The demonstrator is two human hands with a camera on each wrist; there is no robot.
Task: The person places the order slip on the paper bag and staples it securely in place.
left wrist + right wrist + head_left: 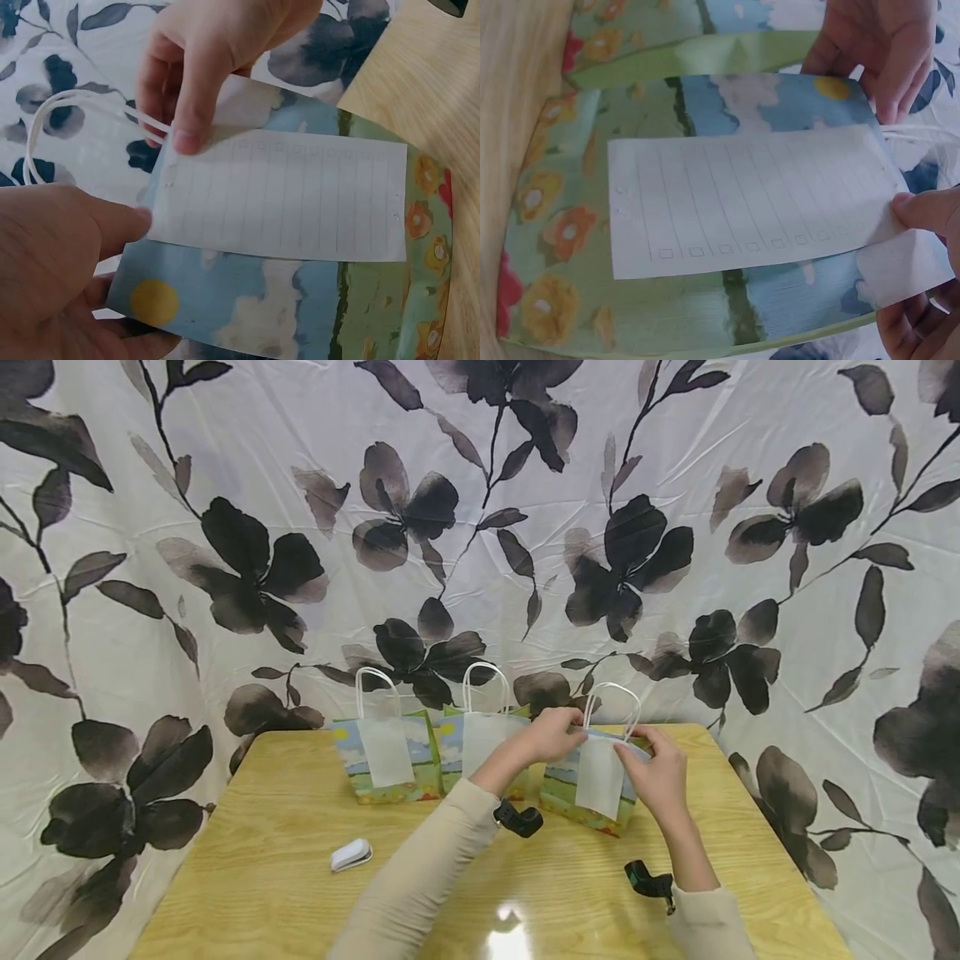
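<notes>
Pinching bag [562, 792] top in both my hands; bag sitting below fingers. Paper [598, 777] running lengthwise down from fingertips. Right hand [660, 772] being nearer, thumb pressing paper's corner; left hand [557, 735] gripping just beside.

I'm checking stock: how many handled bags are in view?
3: the left bag, the middle bag partly behind the left forearm, and, slightly nearer, the right bag. Any behind these would be hidden.

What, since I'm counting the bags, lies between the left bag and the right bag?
The middle bag, partly hidden by the left arm; the left hand is there too, pinching the top of the right bag. The head view shows this.
</notes>
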